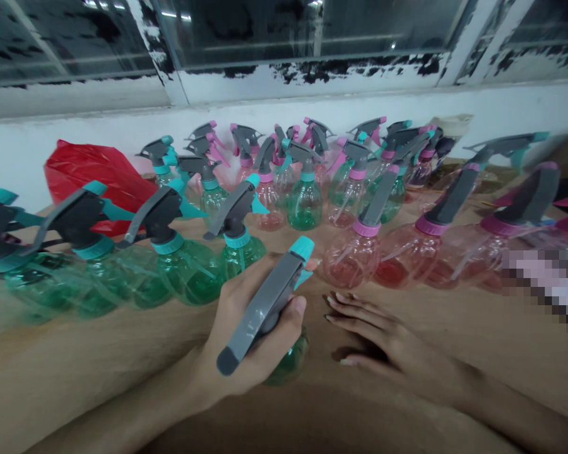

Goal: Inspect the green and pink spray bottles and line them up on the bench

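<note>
My left hand [250, 334] is wrapped round the neck of a green spray bottle [291, 362] with a grey and turquoise trigger head. Its fingers and the grey head cover much of the bottle, and the nozzle points away from me. To its right, my right hand [383, 334] rests palm down on the brown tabletop [331, 403], fingers stretched out and holding nothing. A row of green spray bottles [189, 271] stands beyond my left hand. Pink spray bottles [353, 255] with magenta collars stand in a row beyond my right hand.
Several more green and pink spray bottles [305, 202] crowd the back of the table. A red plastic bag [92, 176] lies at the back left. Behind everything runs a white wall [246, 104] below windows [303, 38]. A pixelated patch covers part of the right edge.
</note>
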Demonstrator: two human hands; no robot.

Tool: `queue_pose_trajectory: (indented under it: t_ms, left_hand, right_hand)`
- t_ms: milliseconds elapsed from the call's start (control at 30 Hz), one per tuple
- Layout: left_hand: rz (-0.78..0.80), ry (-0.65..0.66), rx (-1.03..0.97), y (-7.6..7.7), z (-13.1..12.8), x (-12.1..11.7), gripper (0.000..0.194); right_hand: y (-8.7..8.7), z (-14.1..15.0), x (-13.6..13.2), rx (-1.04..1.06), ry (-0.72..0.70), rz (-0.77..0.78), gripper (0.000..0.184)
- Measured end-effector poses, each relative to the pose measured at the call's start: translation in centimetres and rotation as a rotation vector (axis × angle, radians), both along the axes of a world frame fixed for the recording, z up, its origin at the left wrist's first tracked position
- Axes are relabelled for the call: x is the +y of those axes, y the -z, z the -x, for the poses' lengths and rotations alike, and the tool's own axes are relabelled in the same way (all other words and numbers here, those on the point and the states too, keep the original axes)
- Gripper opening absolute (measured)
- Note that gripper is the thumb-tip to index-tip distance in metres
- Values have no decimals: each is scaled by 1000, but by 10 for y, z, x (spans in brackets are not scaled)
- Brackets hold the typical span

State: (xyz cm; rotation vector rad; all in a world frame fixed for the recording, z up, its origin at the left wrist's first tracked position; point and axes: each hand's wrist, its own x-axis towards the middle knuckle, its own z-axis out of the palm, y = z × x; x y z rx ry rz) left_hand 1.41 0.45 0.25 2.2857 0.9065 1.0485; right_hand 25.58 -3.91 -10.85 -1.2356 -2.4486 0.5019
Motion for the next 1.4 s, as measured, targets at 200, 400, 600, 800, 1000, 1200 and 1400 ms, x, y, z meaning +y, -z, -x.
queue_pose_trajectory:
  t_ms: [200, 400, 600, 800, 1000, 1200, 1400]
  left_hand:
    - [-37, -10, -17, 2, 0, 2, 27]
    - [-32, -14, -21, 3, 0, 2, 30]
    - [-35, -23, -14, 4, 0, 2, 33]
    - [8, -16, 6, 2, 0, 1, 29]
    - [38, 0, -11, 2, 1, 1, 21]
    - [82, 14, -40, 0, 1, 2, 8]
    - [58, -26, -13, -3, 0, 3, 21]
  right_hand:
    - [0, 0, 0, 11, -3, 7, 51]
    - [-1, 0, 0, 19, 2, 16, 50]
    - [0, 0, 0, 8, 0, 7, 51]
    - [0, 0, 0, 16, 6, 7, 52]
    - [-1, 0, 0, 32, 10, 21, 52]
    - [-2, 2, -2, 27, 21, 15, 51]
    - [-2, 1, -1, -1, 12, 15, 52]
